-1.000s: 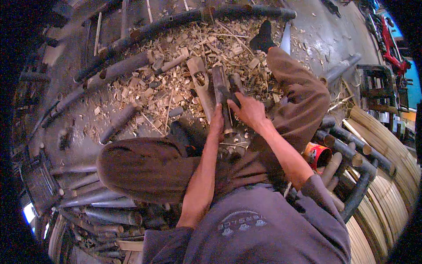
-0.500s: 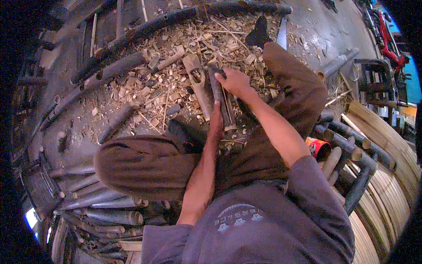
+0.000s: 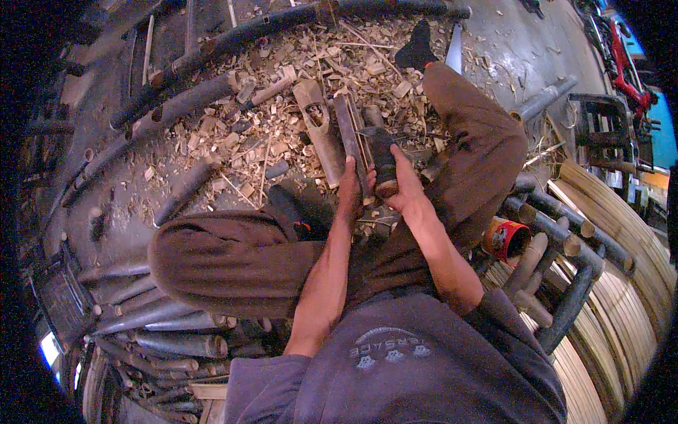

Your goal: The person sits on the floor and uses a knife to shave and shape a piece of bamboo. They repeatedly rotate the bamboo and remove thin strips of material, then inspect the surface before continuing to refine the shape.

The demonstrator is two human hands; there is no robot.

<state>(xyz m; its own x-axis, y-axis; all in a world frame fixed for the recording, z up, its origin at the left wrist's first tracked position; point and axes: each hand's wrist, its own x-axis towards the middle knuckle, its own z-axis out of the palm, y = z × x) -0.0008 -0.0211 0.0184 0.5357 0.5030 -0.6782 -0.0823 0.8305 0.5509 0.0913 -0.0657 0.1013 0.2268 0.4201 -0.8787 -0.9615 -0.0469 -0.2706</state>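
Note:
My left hand [image 3: 350, 189] is closed around the lower part of a narrow, dark-skinned length of bamboo [image 3: 348, 127], whose pale cut edge runs along its right side. Close beside it, my right hand [image 3: 407, 185] grips a shorter, thicker dark piece of bamboo [image 3: 383, 157] near its lower end. The two pieces lie side by side between my legs; whether they touch is unclear. Left of them rests a pale bamboo tube [image 3: 321, 145] with an oval opening cut near its upper end.
Wood chips [image 3: 282, 141] cover the floor ahead. Long dark bamboo poles [image 3: 261, 32] curve across the far side. A red tin [image 3: 505, 240] stands by my right knee, near stacked tubes [image 3: 551, 212] and pale slats [image 3: 621, 240]. More poles [image 3: 176, 345] lie stacked at the left.
My right hand has come down from the upper end of the narrow bamboo and now grips the thicker dark piece on the right. The narrow bamboo stays in my left hand.

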